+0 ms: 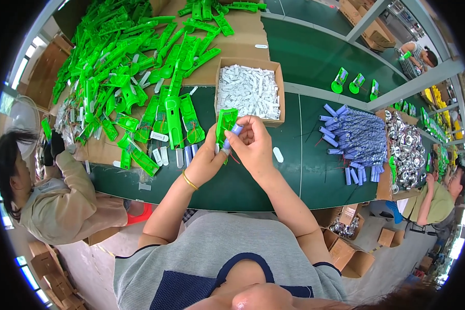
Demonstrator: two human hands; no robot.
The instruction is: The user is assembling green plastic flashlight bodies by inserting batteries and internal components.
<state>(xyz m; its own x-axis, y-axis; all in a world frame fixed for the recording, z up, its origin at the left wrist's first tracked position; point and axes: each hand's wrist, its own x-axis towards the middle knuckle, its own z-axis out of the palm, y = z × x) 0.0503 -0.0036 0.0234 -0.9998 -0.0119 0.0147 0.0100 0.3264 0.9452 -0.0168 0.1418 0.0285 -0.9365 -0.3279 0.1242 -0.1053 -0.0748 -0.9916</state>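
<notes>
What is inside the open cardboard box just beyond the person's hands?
The cardboard box holds a heap of small, elongated white pieces, lying in mixed directions. Only the top layer shows; the bottom and whatever lies deeper are covered.

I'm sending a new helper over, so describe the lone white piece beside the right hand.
On the green table, find the person's right hand in the middle of the picture. Just right of its wrist lies a small white piece with rounded ends. Unlike the white pieces piled in the cardboard box or lying among green parts, it lies by itself.
</notes>
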